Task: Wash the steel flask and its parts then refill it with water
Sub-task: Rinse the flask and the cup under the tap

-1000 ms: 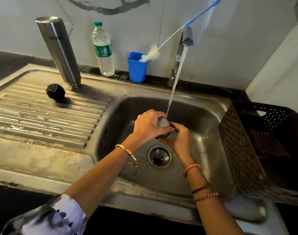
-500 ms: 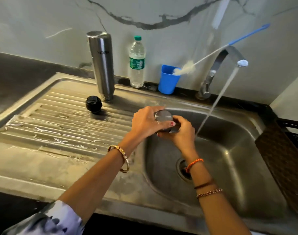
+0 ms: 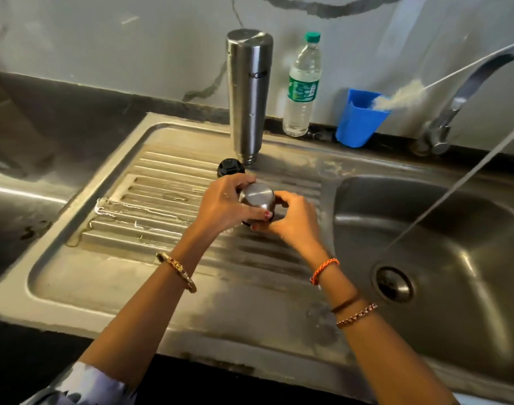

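Steel cap (image 3: 257,196) of the flask sits between both hands over the ribbed draining board (image 3: 150,206), its flat round top turned up toward the camera. The left hand (image 3: 226,204) curls round its left side, thumb lying across the near edge; the right hand (image 3: 293,220) pinches it from the right with bent fingers. Just beyond the left hand's fingers a black stopper (image 3: 230,168) rests on the board. Right behind that the steel flask (image 3: 248,95) stands upside down, mouth on the steel, at the far edge of the board. Further right along the wall stand a clear plastic bottle (image 3: 302,86) with a green cap and a blue cup (image 3: 359,122) holding a bottle brush (image 3: 401,96), whose wire handle slants up to the right. At the far right the tap (image 3: 466,95) runs, and its stream (image 3: 460,188) falls slantwise into the sink basin (image 3: 454,340), near the drain (image 3: 393,283). Dark tabletop (image 3: 31,135) borders the sink on the left.
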